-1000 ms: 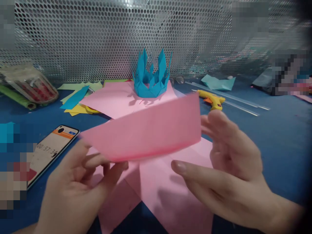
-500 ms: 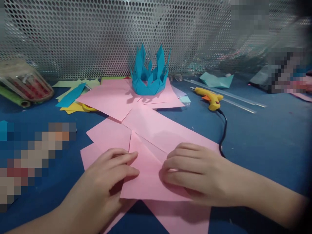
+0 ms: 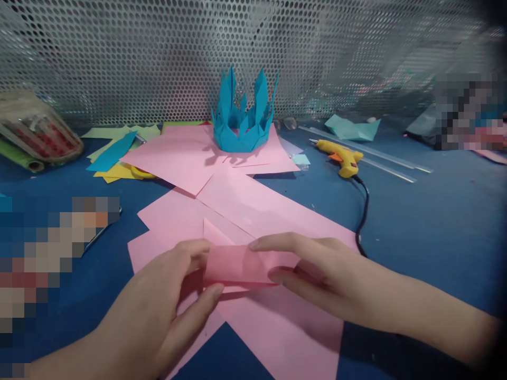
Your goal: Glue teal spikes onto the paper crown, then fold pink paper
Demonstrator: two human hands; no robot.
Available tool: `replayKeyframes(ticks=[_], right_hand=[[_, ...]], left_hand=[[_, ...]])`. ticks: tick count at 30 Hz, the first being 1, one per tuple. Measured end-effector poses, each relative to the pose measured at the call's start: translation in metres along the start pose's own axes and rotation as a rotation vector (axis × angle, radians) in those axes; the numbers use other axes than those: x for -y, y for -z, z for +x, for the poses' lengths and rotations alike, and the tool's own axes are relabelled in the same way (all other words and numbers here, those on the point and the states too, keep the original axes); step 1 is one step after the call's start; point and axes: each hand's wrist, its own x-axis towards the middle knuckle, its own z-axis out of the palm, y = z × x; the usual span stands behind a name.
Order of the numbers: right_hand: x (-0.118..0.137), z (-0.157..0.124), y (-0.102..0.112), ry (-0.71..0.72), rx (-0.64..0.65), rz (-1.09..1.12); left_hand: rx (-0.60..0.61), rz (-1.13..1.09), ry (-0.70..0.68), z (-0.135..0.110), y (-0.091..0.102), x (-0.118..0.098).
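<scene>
Holding folded pink paper (image 3: pixel 233 264) | left grip (image 3: pixel 158 301) pinching left end | right grip (image 3: pixel 320 272) pinching right

Here's the folded pink paper (image 3: pixel 233 266), its near edge turned up into a broad band — leaning, not pressed flat, and looking a deeper pink than the rest! Behind that band a pointed corner reaches away from the viewer, left of centre. It's over larger pink sheets (image 3: pixel 295 322) — between left hand (image 3: pixel 166 301) and right hand (image 3: pixel 312 272), fingers at both ends.
</scene>
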Motion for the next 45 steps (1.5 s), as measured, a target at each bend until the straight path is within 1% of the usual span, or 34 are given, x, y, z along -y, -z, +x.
replayKeyframes(ticks=[1,2,6,9,11,12,14,16,18,21,25,28,30,31,34,36,40,45], right_hand=[[0.000,0.000,0.001,-0.003,0.015,0.008],[0.000,0.000,0.002,-0.007,0.041,0.018],[0.000,0.002,0.006,-0.044,0.201,0.087],[-0.002,0.005,0.008,-0.053,0.233,0.164],[-0.002,0.006,0.010,-0.068,0.225,0.221],[-0.003,0.006,0.011,-0.084,0.218,0.243],[-0.004,0.006,0.012,-0.123,0.198,0.262],[-0.004,0.006,0.013,-0.138,0.186,0.259],[-0.005,0.005,0.012,-0.111,0.185,0.260],[-0.005,0.006,0.011,-0.052,0.212,0.275],[-0.005,0.008,0.009,-0.038,0.229,0.306],[-0.005,0.008,0.007,-0.010,0.224,0.330],[-0.005,0.007,0.004,0.024,0.201,0.290],[-0.005,0.007,0.003,0.050,0.175,0.250],[-0.007,0.006,-0.002,0.119,0.073,0.094],[-0.007,0.006,-0.004,0.130,0.025,0.027],[-0.008,0.006,-0.003,0.130,0.032,0.012],[-0.011,0.004,-0.005,0.172,0.002,-0.037]], left_hand=[[-0.006,0.010,0.013,0.000,0.000,0.000],[0.003,0.012,-0.004,-0.001,0.000,0.000],[0.085,0.012,-0.214,-0.001,-0.001,0.004],[0.152,0.057,-0.265,-0.001,-0.002,0.005],[0.128,0.068,-0.254,-0.001,-0.002,0.005],[0.094,0.070,-0.243,-0.002,-0.002,0.004],[0.012,0.102,-0.190,-0.004,-0.002,0.001],[-0.022,0.135,-0.132,-0.005,-0.002,0.000],[-0.014,0.123,-0.119,-0.006,-0.002,0.000],[0.032,0.013,-0.109,-0.004,-0.003,0.001],[0.079,-0.122,-0.020,-0.002,-0.004,0.000],[0.058,-0.154,0.113,-0.001,-0.003,-0.002],[0.045,-0.177,0.212,0.001,-0.002,-0.002],[0.040,-0.190,0.236,0.002,-0.001,-0.002],[0.037,-0.166,0.214,0.006,0.001,0.002],[0.007,-0.120,0.199,0.008,0.002,0.004],[-0.037,-0.106,0.197,0.010,0.002,0.003],[-0.033,-0.127,0.171,0.008,0.001,-0.003]])
